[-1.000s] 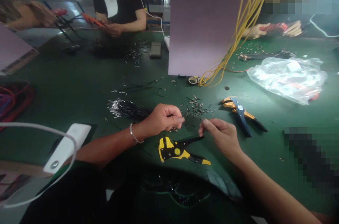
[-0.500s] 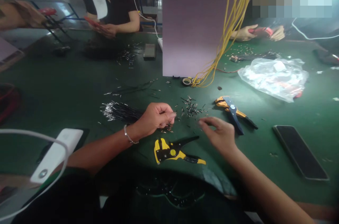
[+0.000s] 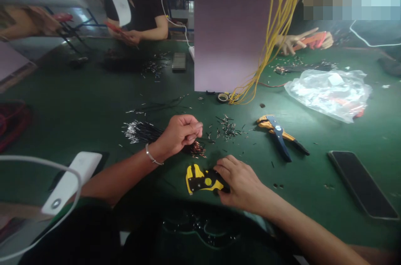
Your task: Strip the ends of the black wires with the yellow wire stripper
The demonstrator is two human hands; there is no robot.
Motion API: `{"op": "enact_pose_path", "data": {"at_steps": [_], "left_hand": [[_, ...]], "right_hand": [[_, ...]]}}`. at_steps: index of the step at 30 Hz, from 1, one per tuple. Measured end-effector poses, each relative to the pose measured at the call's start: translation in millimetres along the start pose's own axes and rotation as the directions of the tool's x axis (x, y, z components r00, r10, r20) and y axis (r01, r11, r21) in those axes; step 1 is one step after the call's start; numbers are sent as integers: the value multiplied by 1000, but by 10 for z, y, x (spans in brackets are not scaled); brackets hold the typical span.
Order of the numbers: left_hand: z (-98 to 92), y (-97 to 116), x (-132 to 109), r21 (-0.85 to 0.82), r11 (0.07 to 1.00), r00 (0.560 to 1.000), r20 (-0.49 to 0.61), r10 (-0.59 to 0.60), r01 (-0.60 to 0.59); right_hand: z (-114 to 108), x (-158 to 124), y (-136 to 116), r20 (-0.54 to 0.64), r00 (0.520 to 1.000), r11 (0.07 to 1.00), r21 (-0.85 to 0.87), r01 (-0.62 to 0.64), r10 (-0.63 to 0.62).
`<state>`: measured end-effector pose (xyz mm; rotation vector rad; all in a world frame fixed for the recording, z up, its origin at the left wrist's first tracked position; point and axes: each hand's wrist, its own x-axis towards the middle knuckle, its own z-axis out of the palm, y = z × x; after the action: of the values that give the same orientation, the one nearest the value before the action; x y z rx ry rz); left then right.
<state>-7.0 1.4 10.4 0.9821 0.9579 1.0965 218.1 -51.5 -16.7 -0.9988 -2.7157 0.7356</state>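
Observation:
My right hand is closed around the handles of a yellow and black wire stripper, which lies on the green table with its jaws to the left. My left hand is held in a pinch above a bundle of black wires; whatever is between its fingertips is too small to make out. The bundle's pale ends fan out on the left, and copper-coloured ends show below my left hand. Short black scraps are scattered to the right of that hand.
An orange and blue wire stripper and a phone lie at right. Behind them sits a clear plastic bag. Yellow wires hang beside a purple-grey panel. A white power bank is at left. Two people work across the table.
My right hand has moved down and left from beside the scraps and closed on the yellow and black wire stripper's handles. My left hand stays pinched, shifted slightly.

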Motion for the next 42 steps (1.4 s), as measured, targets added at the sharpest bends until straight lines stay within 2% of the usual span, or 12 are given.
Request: {"op": "enact_pose_path", "data": {"at_steps": [3, 4, 5, 7, 9, 12, 14, 18, 24, 28, 35, 42], "left_hand": [[-11, 40, 0, -31, 1000, 1000, -7, 4, -5], [-16, 58, -1, -37, 999, 1000, -10, 9, -9], [-23, 78, -1, -40, 999, 1000, -14, 16, -16], [-37, 116, -4, -45, 998, 999, -24, 35, -36], [-49, 149, -9, -57, 997, 998, -33, 50, -52], [-55, 178, -18, -76, 995, 997, -35, 63, -65], [-53, 187, -22, -81, 994, 997, -33, 66, -68], [-46, 192, -21, -90, 995, 999, -28, 47, -49], [-21, 200, -40, -158, 986, 997, 62, -47, 56], [12, 198, -58, -196, 972, 986, 125, -108, 132], [37, 155, -59, -249, 954, 980, 151, -131, 166], [16, 69, -43, -313, 934, 974, 196, -111, 170]], "right_hand": [[-52, 21, 114, -117, 991, 970, 242, -28, 58], [-81, 29, 163, -124, 989, 932, 362, -34, 84], [-114, 36, 214, -75, 990, 869, 490, -68, 120], [-181, 53, 309, 64, 982, 679, 714, -170, 179], [-229, 69, 375, 144, 978, 433, 880, -198, 153], [-234, 87, 411, 121, 983, 119, 983, -139, 141], [-197, 92, 419, 108, 984, 22, 993, -113, 145], [-103, 80, 440, 142, 986, -6, 990, -142, 85], [-51, 50, 395, 146, 986, 49, 987, -150, 76], [-40, 56, 348, 128, 991, -13, 992, -127, 30], [1, 53, 324, 103, 995, -11, 995, -103, -6], [43, 61, 320, 76, 997, 43, 996, -76, 2]]}}
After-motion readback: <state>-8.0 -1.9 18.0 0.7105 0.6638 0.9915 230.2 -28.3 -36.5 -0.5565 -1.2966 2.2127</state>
